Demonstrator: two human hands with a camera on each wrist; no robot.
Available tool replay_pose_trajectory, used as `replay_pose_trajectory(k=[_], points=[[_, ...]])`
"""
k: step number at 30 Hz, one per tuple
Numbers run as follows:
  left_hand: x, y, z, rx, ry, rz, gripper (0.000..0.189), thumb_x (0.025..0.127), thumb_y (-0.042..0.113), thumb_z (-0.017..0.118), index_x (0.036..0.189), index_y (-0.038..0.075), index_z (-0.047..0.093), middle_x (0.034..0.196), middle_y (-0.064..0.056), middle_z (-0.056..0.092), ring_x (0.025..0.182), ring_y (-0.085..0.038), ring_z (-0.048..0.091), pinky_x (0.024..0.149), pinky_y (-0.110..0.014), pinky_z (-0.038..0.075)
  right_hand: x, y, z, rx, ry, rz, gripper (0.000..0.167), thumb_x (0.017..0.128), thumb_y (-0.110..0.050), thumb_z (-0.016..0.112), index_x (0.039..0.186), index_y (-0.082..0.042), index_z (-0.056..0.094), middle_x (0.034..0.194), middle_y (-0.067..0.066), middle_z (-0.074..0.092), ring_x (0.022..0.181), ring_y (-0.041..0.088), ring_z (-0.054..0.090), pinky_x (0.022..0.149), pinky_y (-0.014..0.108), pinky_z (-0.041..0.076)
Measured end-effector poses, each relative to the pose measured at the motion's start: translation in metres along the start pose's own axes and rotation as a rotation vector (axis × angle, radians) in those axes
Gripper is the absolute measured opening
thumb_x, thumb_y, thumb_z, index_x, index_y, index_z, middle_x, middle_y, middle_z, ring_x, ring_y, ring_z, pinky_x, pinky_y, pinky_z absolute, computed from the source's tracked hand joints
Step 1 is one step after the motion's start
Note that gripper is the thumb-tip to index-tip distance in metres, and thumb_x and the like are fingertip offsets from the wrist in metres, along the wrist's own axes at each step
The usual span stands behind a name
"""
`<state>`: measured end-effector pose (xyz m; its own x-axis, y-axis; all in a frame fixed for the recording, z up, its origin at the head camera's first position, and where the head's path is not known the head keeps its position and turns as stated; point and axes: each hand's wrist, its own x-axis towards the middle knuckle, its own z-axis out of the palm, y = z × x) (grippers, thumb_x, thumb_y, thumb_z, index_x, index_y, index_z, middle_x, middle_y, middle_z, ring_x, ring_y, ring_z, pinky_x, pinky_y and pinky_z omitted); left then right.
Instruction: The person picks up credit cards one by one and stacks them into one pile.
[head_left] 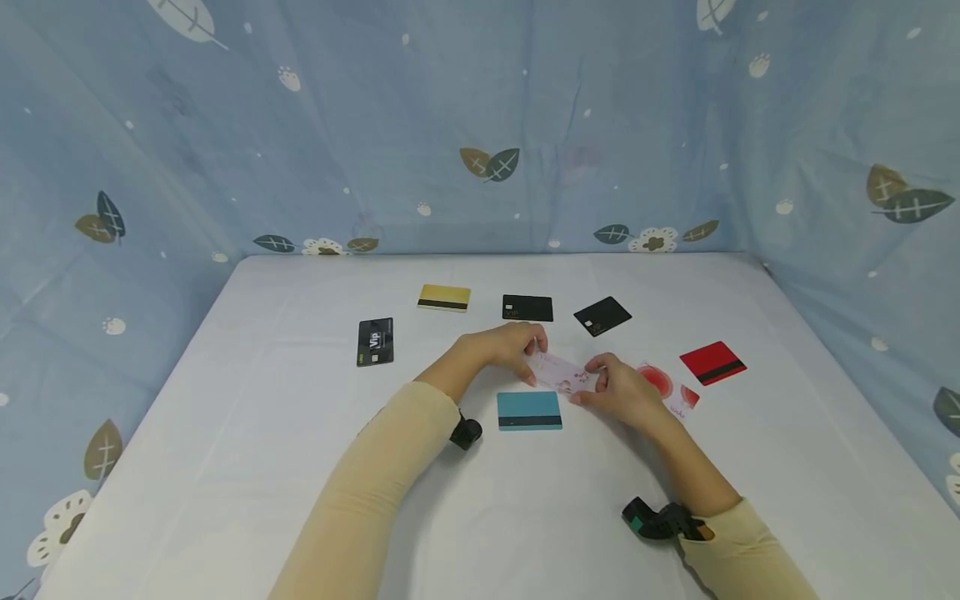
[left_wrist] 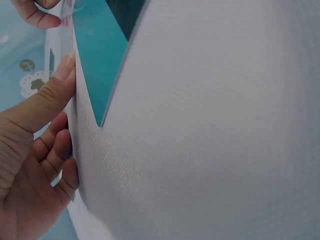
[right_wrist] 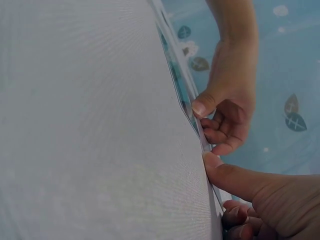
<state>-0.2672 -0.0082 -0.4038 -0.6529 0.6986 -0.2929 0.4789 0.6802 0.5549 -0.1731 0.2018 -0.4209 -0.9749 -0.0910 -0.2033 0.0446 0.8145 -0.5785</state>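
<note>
In the head view, a pale pink printed card (head_left: pixel 560 374) lies between my two hands near the middle of the table. My left hand (head_left: pixel 506 345) grips its left end, thumb on the near side and fingers on the far side. At the right end, my right hand (head_left: pixel 624 395) pinches the card between thumb and fingers. Just nearer than the pink card is a teal card (head_left: pixel 529 403) with a dark stripe, also visible beside the left thumb (left_wrist: pixel 59 82) in the left wrist view. The right wrist view shows both hands low, close to the tabletop.
Behind the hands lie a gold card (head_left: pixel 444 294), a black card (head_left: pixel 528 305) and a tilted black card (head_left: pixel 602 317). A black Vip card (head_left: pixel 376 342) is at left. Right of the right hand are a red-and-white card (head_left: pixel 657 380) and a red card (head_left: pixel 711 361).
</note>
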Motion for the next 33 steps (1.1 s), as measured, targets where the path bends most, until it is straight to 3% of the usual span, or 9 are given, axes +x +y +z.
replay_pose_trajectory(k=[11,17,25,29,33], points=[[0.001,-0.002,0.001,0.022,-0.001,-0.007,0.055,0.072,0.024,0.083,0.118,0.018,0.054,0.102,-0.002,0.051,0.094,-0.016,0.048,0.083,-0.028,0.04,0.004,-0.002,0.001,0.011,-0.025,0.059,0.064,0.075,-0.031,0.08,0.12,0.001,0.048,0.087,0.01,0.053,0.068,0.018,0.05,0.054,0.025,0.04],[0.0,-0.006,0.003,-0.029,0.024,0.027,0.055,0.071,0.022,0.084,0.116,0.016,0.054,0.1,0.0,0.053,0.092,-0.015,0.048,0.083,-0.028,0.04,0.001,0.001,0.001,0.029,-0.006,0.011,0.065,0.073,-0.032,0.081,0.118,0.0,0.047,0.081,0.008,0.052,0.063,0.018,0.047,0.051,0.026,0.038],[-0.002,-0.014,0.012,-0.121,0.089,0.089,0.054,0.074,0.018,0.082,0.117,0.013,0.05,0.086,0.001,0.056,0.077,-0.011,0.049,0.071,-0.021,0.04,-0.002,0.004,0.004,0.025,0.04,-0.086,0.064,0.077,-0.031,0.078,0.125,-0.004,0.047,0.082,0.005,0.055,0.068,0.017,0.049,0.052,0.025,0.04],[-0.003,-0.018,0.017,-0.115,0.123,0.096,0.053,0.077,0.019,0.08,0.12,0.013,0.05,0.087,0.003,0.056,0.08,-0.01,0.05,0.075,-0.022,0.041,-0.003,0.006,0.006,0.022,0.072,-0.111,0.061,0.08,-0.027,0.076,0.13,-0.005,0.049,0.084,0.006,0.056,0.071,0.018,0.049,0.053,0.025,0.042],[-0.004,-0.024,0.019,-0.108,0.152,0.092,0.052,0.08,0.021,0.077,0.124,0.014,0.051,0.091,0.004,0.056,0.083,-0.01,0.049,0.078,-0.023,0.04,-0.002,0.004,0.007,-0.004,0.069,-0.113,0.071,0.079,-0.031,0.076,0.137,-0.002,0.046,0.092,0.008,0.058,0.079,0.02,0.049,0.055,0.025,0.041]])
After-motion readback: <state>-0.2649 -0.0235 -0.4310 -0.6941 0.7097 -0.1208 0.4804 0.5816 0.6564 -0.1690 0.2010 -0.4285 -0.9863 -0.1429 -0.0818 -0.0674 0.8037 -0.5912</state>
